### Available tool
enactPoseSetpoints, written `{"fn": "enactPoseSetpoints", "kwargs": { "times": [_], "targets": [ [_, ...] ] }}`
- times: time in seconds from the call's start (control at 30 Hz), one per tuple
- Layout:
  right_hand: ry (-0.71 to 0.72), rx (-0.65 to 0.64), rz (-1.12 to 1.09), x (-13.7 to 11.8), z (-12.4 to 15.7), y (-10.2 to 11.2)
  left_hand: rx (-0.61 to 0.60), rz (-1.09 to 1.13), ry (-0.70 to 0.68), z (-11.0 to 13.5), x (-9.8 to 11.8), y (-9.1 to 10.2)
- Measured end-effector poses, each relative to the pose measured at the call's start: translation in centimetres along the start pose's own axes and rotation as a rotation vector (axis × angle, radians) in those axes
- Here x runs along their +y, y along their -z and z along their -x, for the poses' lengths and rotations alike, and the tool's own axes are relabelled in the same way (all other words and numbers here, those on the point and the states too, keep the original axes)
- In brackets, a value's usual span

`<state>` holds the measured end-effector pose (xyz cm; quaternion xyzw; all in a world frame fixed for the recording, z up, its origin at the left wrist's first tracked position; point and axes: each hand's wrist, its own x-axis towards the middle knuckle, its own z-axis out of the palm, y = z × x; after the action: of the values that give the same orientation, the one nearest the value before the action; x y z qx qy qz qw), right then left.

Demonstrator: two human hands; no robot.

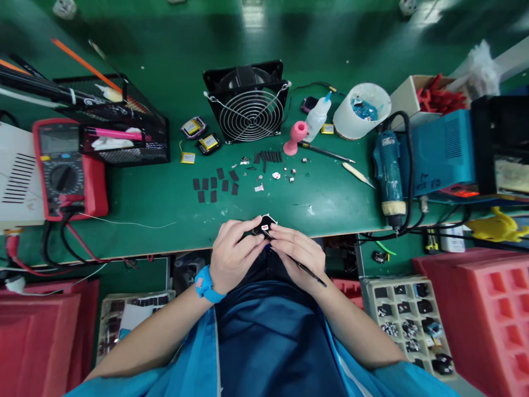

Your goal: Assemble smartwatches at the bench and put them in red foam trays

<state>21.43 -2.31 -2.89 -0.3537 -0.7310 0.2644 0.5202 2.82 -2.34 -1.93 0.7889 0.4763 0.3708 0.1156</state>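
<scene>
The left hand [235,251] and right hand [301,255], fingers curled nearly closed, pinch one small black device [265,226] between their fingertips; it looks light, stiff and fragile, best gripped by its rim, while one thin dark tool [308,270] slants across the right hand. Ahead of the left hand lie nine scattered black pads [225,185]; farther, beyond both hands, stands one fan [253,113].

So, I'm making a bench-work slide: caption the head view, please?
Left hand and right hand hold a small black part near the edge of a green bench, a slender dark tool along the right.
</scene>
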Motion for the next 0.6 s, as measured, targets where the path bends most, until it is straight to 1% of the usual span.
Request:
{"fn": "enactPoseSetpoints", "kwargs": {
  "times": [0.13, 0.27, 0.6],
  "targets": [
    [0.000, 0.012, -0.053, 0.37, 0.50, -0.24, 0.002, -0.001, 0.002, -0.08, 0.02, 0.03],
    [-0.007, 0.029, -0.058, 0.64, 0.83, -0.40, 0.000, -0.008, 0.001, -0.02, -0.01, -0.02],
    [-0.008, 0.058, -0.033, 0.04, 0.20, -0.31, -0.004, 0.011, 0.018, 0.07, 0.02, -0.05]
  ]
}}
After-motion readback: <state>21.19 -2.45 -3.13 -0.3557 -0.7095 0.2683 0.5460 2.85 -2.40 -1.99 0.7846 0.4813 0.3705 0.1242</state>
